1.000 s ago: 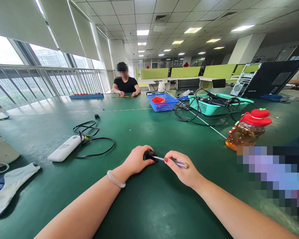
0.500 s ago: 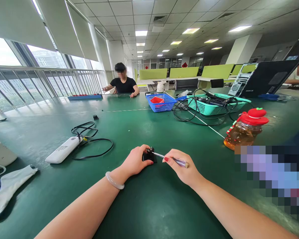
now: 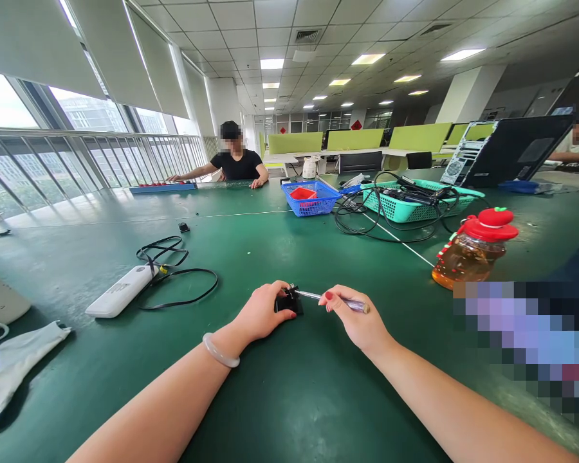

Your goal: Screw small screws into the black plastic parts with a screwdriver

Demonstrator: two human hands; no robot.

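On the green tabletop [image 3: 289,386], my left hand [image 3: 260,312] grips a small black part [image 3: 289,302] with a bit of metal at its top. Its exact kind cannot be made out, and my fingers cover its left side. My right hand [image 3: 359,315] is closed around the clear handle of a screwdriver [image 3: 356,305]. The metal shaft points left, and its tip meets the upper right of the black part. Both hands are close together in front of me, with a pale bangle [image 3: 220,351] on the left wrist.
White power bank [image 3: 123,291] and black cable lie left; a cloth [image 3: 22,366] is nearer. Right stands a red-lidded bottle [image 3: 473,251]. Farther back are a blue basket [image 3: 311,204], a green basket [image 3: 395,209] with cables, and a computer case [image 3: 511,151]. A person [image 3: 238,164] sits opposite.
My right hand has shifted slightly right and its fingers have changed position on the screwdriver handle. My left hand stays on the black part. The person opposite has stretched an arm toward the blue strip.
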